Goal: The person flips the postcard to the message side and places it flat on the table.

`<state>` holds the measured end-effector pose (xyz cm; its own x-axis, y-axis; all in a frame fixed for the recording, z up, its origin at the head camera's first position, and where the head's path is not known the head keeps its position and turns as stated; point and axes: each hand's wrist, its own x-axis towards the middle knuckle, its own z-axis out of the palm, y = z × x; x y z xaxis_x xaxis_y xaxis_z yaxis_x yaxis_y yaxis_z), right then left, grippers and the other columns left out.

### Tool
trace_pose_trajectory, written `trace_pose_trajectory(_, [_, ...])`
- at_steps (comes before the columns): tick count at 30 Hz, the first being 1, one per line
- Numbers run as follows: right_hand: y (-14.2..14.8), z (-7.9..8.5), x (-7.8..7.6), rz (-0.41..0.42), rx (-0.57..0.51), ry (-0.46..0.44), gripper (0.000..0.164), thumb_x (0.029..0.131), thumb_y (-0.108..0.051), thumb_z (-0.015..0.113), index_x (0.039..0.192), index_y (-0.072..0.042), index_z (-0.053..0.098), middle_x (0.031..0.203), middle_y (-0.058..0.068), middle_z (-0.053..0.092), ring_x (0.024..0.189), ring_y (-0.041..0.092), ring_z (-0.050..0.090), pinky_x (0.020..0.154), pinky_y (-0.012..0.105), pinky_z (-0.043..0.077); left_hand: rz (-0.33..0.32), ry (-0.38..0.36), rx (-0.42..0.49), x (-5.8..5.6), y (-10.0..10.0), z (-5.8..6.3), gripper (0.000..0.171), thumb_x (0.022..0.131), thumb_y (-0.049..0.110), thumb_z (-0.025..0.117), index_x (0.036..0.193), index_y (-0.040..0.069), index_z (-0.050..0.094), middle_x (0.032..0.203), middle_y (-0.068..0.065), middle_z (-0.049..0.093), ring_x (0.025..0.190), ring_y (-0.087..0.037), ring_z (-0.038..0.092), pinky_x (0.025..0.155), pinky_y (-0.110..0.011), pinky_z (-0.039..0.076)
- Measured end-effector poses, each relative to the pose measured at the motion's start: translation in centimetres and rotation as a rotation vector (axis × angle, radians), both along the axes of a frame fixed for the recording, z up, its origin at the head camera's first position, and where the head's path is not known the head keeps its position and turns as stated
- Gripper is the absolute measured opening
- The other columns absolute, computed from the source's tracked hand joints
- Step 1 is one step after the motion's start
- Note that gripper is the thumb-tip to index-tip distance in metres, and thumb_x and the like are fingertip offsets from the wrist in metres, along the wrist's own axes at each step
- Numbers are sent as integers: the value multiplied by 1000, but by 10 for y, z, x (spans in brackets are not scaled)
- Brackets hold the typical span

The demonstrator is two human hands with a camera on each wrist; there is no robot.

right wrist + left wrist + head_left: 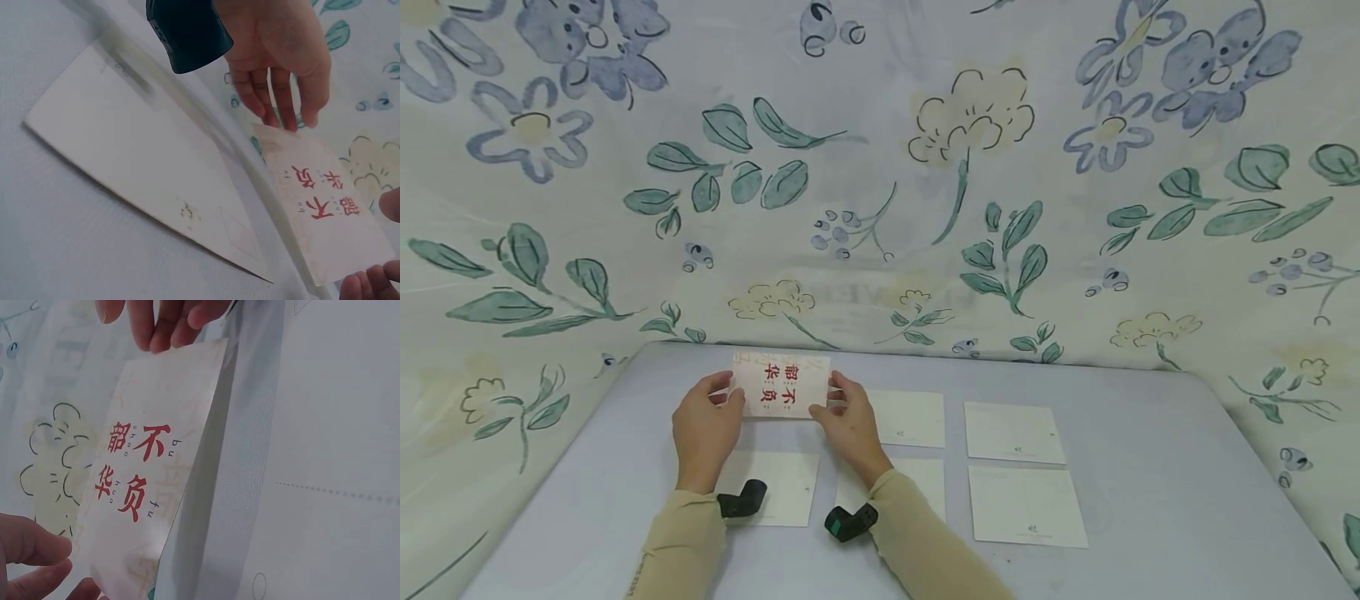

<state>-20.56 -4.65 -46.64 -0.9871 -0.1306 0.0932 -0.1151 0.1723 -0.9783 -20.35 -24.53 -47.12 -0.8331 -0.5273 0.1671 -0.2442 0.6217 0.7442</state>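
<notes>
Both hands hold a postcard [782, 387] with red Chinese characters on pale paper, raised and tilted over the far left of the table. The left hand [707, 429] grips its left edge, thumb on the near side. At the opposite edge, the right hand [850, 417] pinches it between thumb and fingers. The red lettering also faces the camera on the postcard [147, 469] in the left wrist view. In the right wrist view the left hand's fingers [284, 103] reach partly behind the postcard [319, 206].
Several white postcards lie plain side up on the pale table [1150, 467]: one [775, 492] under the left wrist, one [917, 475] partly covered by the right forearm, others [1015, 433] to the right. A floral cloth [880, 208] rises behind the table. Both wrists carry dark cameras.
</notes>
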Motion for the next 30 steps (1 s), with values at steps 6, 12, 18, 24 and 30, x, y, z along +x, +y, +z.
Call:
trace_pose_trajectory(6, [-1, -1, 0, 10, -13, 3, 55, 84, -17, 66, 134, -6, 46, 120, 3, 51, 106, 17, 53, 89, 29, 45, 15, -3, -25, 0, -1, -1, 42, 92, 32, 52, 130, 15, 54, 126, -6, 56, 106, -26, 54, 80, -43, 48])
trace_pose_trajectory(12, [-2, 0, 0, 11, -18, -16, 55, 83, -15, 66, 134, -9, 46, 118, 1, 51, 105, 16, 51, 89, 29, 45, 29, 1, -37, -7, -8, -15, 43, 92, 35, 51, 132, 17, 52, 128, -4, 55, 108, -26, 54, 81, -44, 48])
trace_pose_trajectory(18, [-3, 1, 1, 2, -28, -28, 57, 83, -13, 67, 135, -12, 44, 120, 0, 50, 110, 19, 50, 91, 30, 44, 21, 19, -21, 4, 2, 8, 41, 92, 29, 51, 129, 11, 54, 124, -9, 57, 105, -28, 56, 80, -43, 48])
trace_pose_trajectory(24, [-3, 1, 1, -5, -41, -29, 59, 82, -12, 67, 136, -19, 44, 117, -2, 50, 109, 17, 50, 90, 30, 44, 1, 52, 32, 21, 17, 39, 41, 91, 20, 53, 127, 1, 54, 119, -17, 58, 104, -33, 57, 77, -43, 48])
trace_pose_trajectory(30, [-3, 0, 1, -10, -71, -26, 58, 82, -10, 67, 135, -21, 45, 118, 0, 51, 110, 17, 50, 91, 30, 44, -4, 66, -25, 10, 4, 17, 42, 92, 26, 52, 127, 4, 55, 118, -16, 59, 103, -32, 57, 70, -37, 50])
